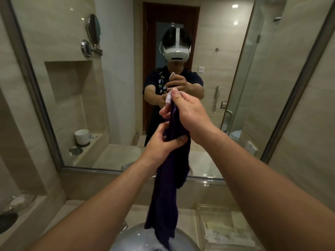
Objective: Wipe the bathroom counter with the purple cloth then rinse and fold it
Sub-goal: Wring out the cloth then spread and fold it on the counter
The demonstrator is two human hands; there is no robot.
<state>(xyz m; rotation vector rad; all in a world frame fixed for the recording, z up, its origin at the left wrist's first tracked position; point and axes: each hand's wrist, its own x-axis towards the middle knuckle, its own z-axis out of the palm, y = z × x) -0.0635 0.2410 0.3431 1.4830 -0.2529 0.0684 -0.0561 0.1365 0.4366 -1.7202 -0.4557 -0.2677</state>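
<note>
The purple cloth (pixel 166 192) hangs in a long bunched strip over the round sink basin (pixel 130 238), its lower end reaching down into the bowl. My right hand (pixel 186 113) pinches the top corner, where a white label sticks out, held high in front of the mirror. Lower down, my left hand (pixel 163 144) grips the cloth with the fingers wrapped round the strip. The beige counter (pixel 76 209) lies under both arms.
A large wall mirror (pixel 117 87) faces me and reflects a person with a headset. A clear tray with packets (pixel 226 230) sits on the counter to the right. A glass dish (pixel 16 201) and a dark round opening (pixel 7 220) are at left.
</note>
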